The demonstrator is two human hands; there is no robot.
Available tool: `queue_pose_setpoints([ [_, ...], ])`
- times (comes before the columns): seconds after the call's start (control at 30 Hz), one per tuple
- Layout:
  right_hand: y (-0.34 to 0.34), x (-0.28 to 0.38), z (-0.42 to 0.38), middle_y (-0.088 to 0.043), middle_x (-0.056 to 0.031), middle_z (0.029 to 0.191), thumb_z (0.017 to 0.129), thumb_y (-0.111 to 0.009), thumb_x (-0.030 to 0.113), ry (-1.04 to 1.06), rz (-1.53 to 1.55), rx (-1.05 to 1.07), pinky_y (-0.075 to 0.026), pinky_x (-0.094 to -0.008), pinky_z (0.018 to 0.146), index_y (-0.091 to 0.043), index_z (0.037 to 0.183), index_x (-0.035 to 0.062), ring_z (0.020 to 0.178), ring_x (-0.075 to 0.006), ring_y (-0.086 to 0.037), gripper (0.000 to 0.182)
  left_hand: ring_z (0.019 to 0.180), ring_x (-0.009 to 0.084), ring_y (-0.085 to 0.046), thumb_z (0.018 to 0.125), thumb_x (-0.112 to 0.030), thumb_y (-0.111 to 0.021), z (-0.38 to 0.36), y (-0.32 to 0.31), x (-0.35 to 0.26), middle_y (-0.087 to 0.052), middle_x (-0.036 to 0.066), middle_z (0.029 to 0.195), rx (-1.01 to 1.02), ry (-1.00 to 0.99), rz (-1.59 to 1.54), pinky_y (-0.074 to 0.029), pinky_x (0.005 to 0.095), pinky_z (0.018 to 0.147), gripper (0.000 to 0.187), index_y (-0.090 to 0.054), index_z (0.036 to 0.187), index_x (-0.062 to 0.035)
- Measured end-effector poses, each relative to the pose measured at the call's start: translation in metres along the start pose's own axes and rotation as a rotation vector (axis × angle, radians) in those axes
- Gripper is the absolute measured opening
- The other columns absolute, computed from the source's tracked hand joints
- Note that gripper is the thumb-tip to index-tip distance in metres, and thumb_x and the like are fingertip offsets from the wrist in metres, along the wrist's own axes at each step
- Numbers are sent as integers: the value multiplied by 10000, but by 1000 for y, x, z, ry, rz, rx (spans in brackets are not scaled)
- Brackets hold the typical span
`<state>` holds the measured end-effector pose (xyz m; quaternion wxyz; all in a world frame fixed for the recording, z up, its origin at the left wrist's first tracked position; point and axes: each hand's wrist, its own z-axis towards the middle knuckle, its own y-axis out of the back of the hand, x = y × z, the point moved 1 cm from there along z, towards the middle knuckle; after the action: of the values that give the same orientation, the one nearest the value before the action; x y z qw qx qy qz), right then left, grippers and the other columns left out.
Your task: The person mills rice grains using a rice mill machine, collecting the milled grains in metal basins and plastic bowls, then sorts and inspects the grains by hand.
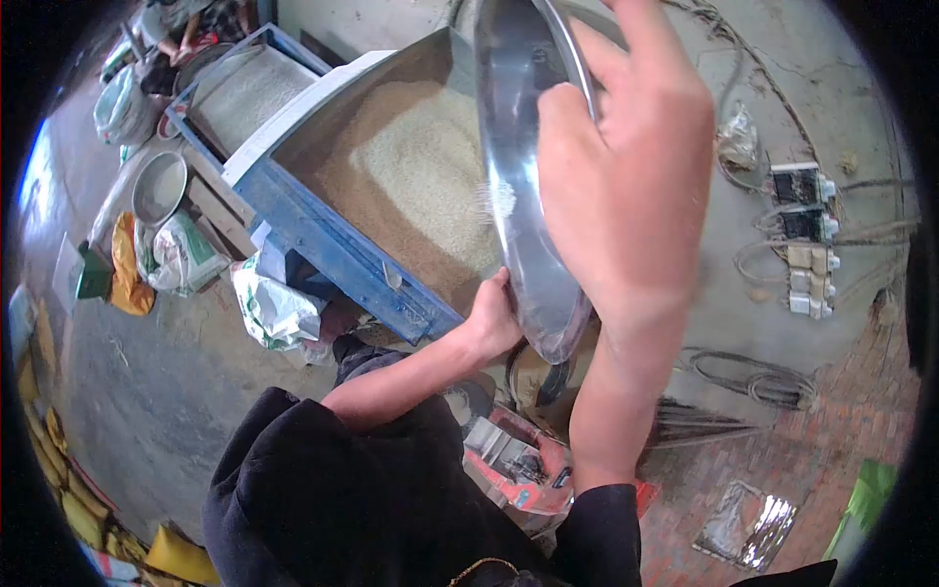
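Observation:
A shiny metal basin (523, 127) is tipped steeply on its side between my hands. My right hand (631, 166) grips its upper rim, thumb on the inner side. Against the lower side of the basin is my left hand (494, 318), its thumb showing and its other fingers mostly hidden. A few pale grains (500, 201) cling to the inner wall of the basin. Just beyond it stands a large blue hopper (342, 256) holding a heap of whitish grain (421, 161), with browner material around the edges. The basin covers the hopper's right end.
A second blue-framed tray (201, 132) adjoins the hopper, with a seated person (181, 39) behind it. Sacks (279, 303) and a metal bowl (159, 189) stand to the left. A red machine (518, 460) is below my arms. Switches (807, 235) and cables line the wall.

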<state>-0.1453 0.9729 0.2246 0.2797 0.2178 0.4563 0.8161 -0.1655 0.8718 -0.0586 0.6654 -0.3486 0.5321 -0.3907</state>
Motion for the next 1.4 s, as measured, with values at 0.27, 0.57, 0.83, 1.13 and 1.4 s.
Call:
queue_pose_setpoints([
  [0.27, 39, -37, -58, -584, -194, 1117, 793, -482, -72, -52, 372, -170, -383, -264, 922, -429, 1255, -68, 1027, -166, -550, 465, 1264, 285, -349, 986, -356, -174, -5, -3, -25, -368, 119, 1372, -478, 503, -532, -255, 467, 1063, 503, -300, 1355, -39],
  [0.57, 69, -58, -158, -504, -267, 1210, 804, -476, -104, -438, 605, -718, -370, -322, 964, -249, 1348, -61, 1113, -248, -514, 591, 1221, 293, -386, 968, -410, -345, -10, 10, -37, -355, 171, 1357, -588, 362, -103, -312, 445, 1035, 550, -326, 1325, 8],
  [0.83, 48, -117, -330, -440, -174, 1295, 769, -585, -25, -927, 871, -841, -308, -345, 1005, -262, 1382, -31, 1186, -234, -427, 693, 849, 179, -586, 797, 50, -519, -32, -10, -70, -576, 93, 996, -488, -101, 585, -503, 294, 730, 393, -456, 1177, -25],
  [1.13, -40, -107, -587, -531, -121, 1161, 825, -571, 36, -1664, 1173, -559, -421, -335, 869, -373, 1305, 14, 1010, -223, -531, 520, 990, 201, -555, 684, 94, -455, -101, -68, 17, -582, 135, 1069, -264, 116, 1283, -406, 288, 895, 520, -465, 1201, 43],
  [1.4, -169, -65, -770, -585, -123, 928, 804, -600, 105, -2402, 1285, -423, -495, -361, 668, -512, 1053, -11, 798, -226, -589, 289, 1218, 378, -422, 694, 64, -454, -193, 30, 184, -443, 253, 1290, -234, 495, 1575, -340, 370, 1009, 640, -351, 1326, 31],
])
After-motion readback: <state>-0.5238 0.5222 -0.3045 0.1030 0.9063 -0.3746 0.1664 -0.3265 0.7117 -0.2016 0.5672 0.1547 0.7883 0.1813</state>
